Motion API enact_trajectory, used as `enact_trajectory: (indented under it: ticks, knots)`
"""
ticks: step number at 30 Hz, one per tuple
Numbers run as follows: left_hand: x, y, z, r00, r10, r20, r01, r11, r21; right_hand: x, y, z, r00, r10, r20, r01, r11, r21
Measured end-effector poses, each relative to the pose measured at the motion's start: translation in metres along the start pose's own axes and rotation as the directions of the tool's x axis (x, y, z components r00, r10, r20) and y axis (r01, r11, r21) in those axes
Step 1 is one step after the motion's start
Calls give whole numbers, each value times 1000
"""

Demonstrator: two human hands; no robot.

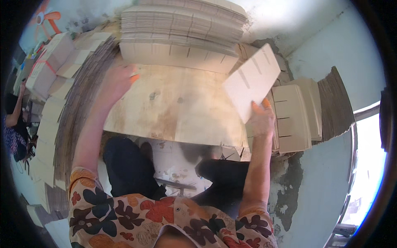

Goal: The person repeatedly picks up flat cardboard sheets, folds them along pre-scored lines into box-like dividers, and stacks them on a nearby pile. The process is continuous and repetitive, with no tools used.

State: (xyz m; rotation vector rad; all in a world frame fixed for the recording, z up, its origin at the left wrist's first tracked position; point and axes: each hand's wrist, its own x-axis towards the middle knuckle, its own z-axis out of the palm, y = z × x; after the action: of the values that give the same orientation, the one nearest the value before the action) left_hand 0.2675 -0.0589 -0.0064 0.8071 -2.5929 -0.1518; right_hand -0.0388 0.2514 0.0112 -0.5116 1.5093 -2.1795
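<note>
My right hand [262, 118] is closed on the lower end of a slotted cardboard divider [253, 76], a flat pale piece with narrow cuts. The piece is held up and tilted over the right side of the wooden board [165, 107]. Orange coverings show on fingers of both hands. Over the board's far left corner, beside a long row of cardboard pieces [78, 91], is my left hand [120, 78]. Motion blurs it, and its fingers do not show clearly.
A tall stack of slotted cardboard [182, 25] stands at the board's far edge. More slotted sheets [291, 118] are stacked at the right, near a stained wall [318, 173]. Far left are an orange fan [45, 18] and another person [14, 128]. My knees are under the board's near edge.
</note>
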Motion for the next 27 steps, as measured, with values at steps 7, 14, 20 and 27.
enact_trajectory:
  ticks: [7,14,20,27]
  knots:
    - [128,67,123,951,239,-195,-275,944,-185,30,13,3,893,-417,-169,317,849,-422]
    - [198,115,187,956,266,-126,-280,954,-110,39,28,25,917,-368,-153,102,588,-802]
    - [227,125,221,967,230,-113,-234,972,-25,55,46,-1,854,-518,53,294,395,-871]
    - [237,121,216,960,277,-37,-275,960,49,52,43,0,869,-493,30,257,398,-880]
